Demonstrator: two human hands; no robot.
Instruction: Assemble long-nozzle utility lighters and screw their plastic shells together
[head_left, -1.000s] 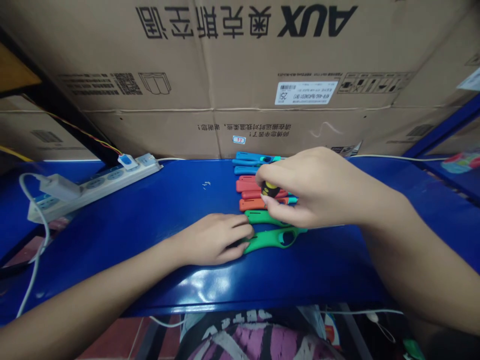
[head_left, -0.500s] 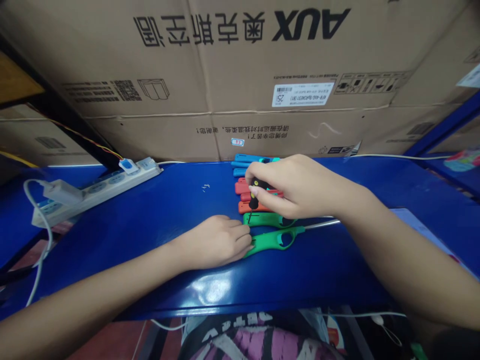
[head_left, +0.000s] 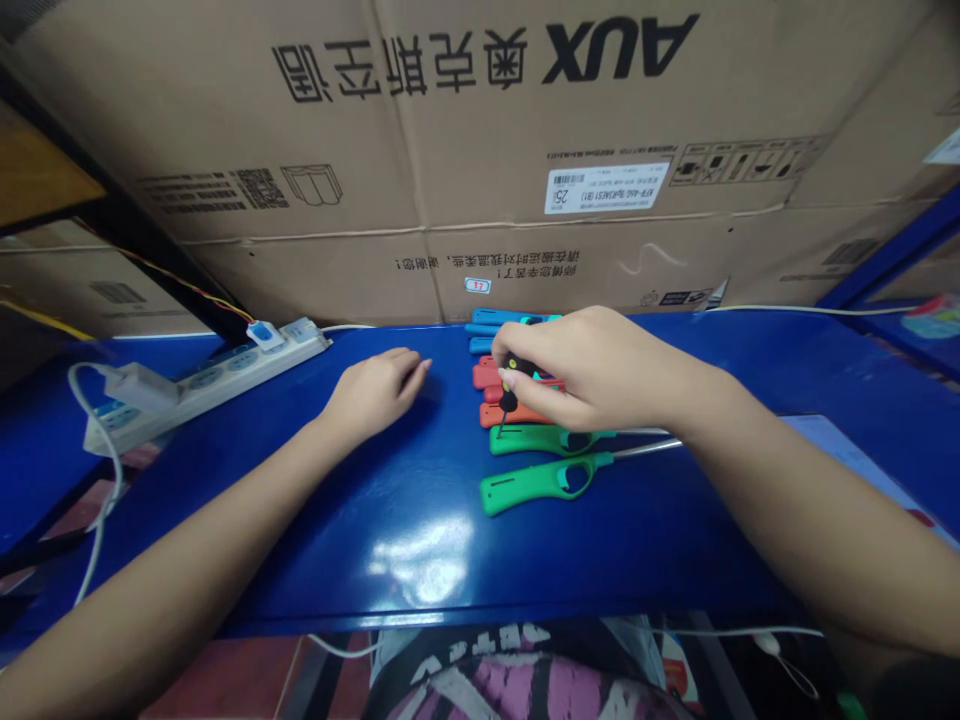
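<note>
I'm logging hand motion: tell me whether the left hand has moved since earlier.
Yes: the left hand moved away from the green lighters, toward the power strip.

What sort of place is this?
Probably a makeshift workspace in a storeroom or workshop: coloured lighters lie on a blue work surface, a large printed cardboard carton stands behind, and a power strip sits left.

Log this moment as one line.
right hand: holds screwdriver; tip: at farther green lighter; left hand: over blue surface, grip unclear
</note>
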